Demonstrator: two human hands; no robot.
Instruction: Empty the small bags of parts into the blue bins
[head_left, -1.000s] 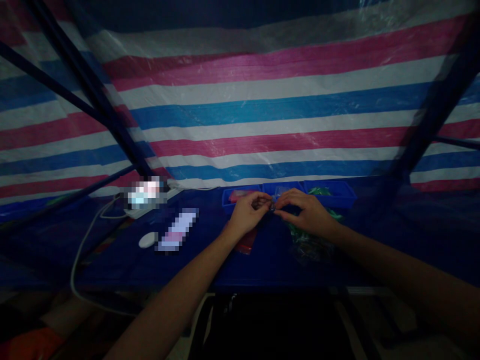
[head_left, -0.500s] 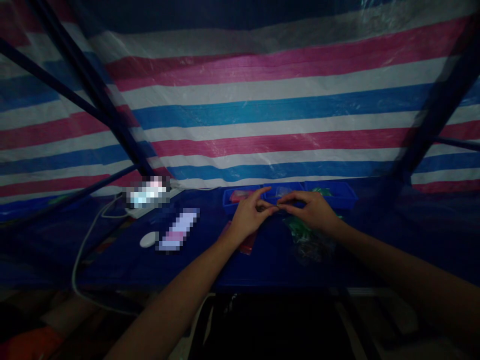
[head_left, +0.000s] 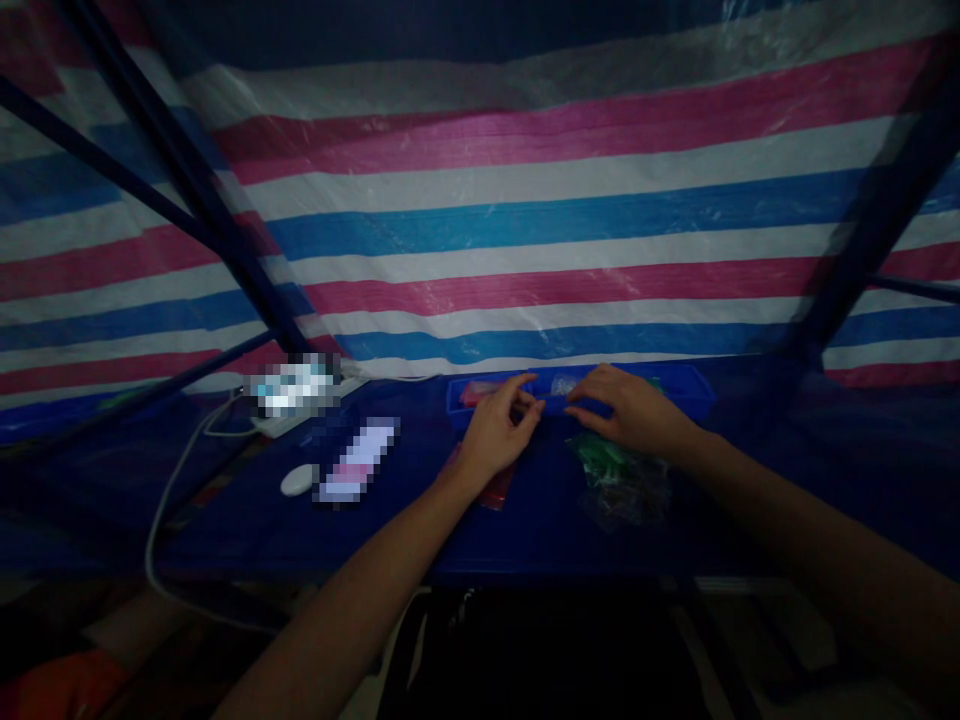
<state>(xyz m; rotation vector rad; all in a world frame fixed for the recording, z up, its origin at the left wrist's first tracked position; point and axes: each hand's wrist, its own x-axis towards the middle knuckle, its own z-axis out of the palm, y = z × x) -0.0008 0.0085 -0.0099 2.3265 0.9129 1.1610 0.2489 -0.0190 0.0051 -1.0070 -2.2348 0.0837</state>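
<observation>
My left hand is over the table in front of the blue divided tray. Its thumb and a finger meet in a pinch; whatever they hold is too small to make out. To its right, my right hand hovers at the tray's front edge, thumb and fingertips apart with nothing visible between them. Pinkish-red packets lie in the tray's left compartment and clear plastic pieces in the middle one. A red packet is below my left wrist. Under my right hand sit green plastic bags and clear bags.
Left on the blue table are a blurred-out phone, a white round object and a white power strip with a cable. Blue metal posts and a striped plastic sheet stand behind.
Both hands met at a tiny object; now they are apart. My right hand has moved slightly up and its fingers have parted, while my left hand stays nearly in place.
</observation>
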